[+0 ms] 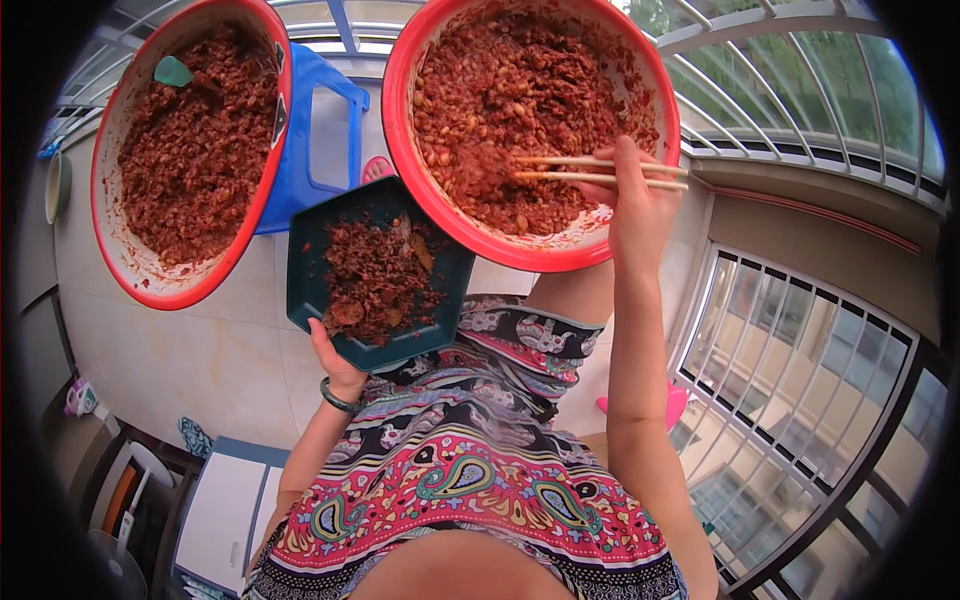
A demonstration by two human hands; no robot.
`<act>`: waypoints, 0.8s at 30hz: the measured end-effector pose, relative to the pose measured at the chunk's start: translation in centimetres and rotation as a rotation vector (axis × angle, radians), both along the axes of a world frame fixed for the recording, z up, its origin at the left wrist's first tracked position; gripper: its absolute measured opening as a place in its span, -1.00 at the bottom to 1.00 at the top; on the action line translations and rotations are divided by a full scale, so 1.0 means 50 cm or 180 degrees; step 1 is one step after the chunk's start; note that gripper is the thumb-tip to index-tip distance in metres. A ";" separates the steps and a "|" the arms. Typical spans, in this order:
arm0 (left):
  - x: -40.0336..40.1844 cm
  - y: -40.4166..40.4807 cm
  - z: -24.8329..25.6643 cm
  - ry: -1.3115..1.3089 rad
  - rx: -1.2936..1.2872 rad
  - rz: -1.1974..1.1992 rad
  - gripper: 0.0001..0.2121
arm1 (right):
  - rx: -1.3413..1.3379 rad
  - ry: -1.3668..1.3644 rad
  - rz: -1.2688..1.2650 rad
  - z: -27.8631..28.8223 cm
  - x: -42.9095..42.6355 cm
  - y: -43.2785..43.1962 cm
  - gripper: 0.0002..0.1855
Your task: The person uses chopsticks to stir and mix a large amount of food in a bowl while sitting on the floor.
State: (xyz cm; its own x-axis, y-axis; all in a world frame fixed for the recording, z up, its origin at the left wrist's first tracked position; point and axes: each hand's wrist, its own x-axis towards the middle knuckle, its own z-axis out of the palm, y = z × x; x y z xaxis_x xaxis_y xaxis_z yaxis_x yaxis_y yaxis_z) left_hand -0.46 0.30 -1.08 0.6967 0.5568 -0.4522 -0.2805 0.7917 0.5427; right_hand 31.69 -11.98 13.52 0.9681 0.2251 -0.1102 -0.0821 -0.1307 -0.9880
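My right hand grips a pair of light wooden chopsticks, whose reddened tips rest in a chunky red bean mixture. That mixture fills a large red-rimmed enamel basin in front of me. In my left hand is the near edge of a dark green hexagonal tray, thumb over its rim. Dark red shreds and some brown leaf-like pieces lie on the tray. At the left, a second red-rimmed basin contains more red mixture, with a pale green utensil stuck in it.
A blue plastic stool stands beside the left basin. White railings and windows run along the far and right sides. A white cabinet stands lower left on the tiled floor. Something pink is by my right arm.
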 end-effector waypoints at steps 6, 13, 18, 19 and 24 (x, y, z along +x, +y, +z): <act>0.006 -0.001 0.006 -0.0096 -0.0073 -0.0008 -0.46 | 0.0059 -0.0457 0.0584 0.033 0.008 0.072 -0.82; 0.014 0.003 0.020 -0.0062 -0.0012 -0.0140 -0.45 | 0.0260 -0.0572 0.0589 0.034 0.010 0.056 -0.80; 0.013 0.001 0.014 -0.0170 -0.0139 -0.0073 -0.45 | 0.0219 -0.0869 0.0565 0.054 0.032 0.078 -0.82; 0.016 0.000 0.019 -0.0123 -0.0089 -0.0069 -0.45 | 0.0146 -0.1120 0.0532 0.059 0.043 0.070 -0.82; 0.020 0.001 0.029 -0.0073 -0.0025 -0.0095 -0.46 | -0.0854 -0.1972 0.0427 0.076 0.056 0.020 -0.83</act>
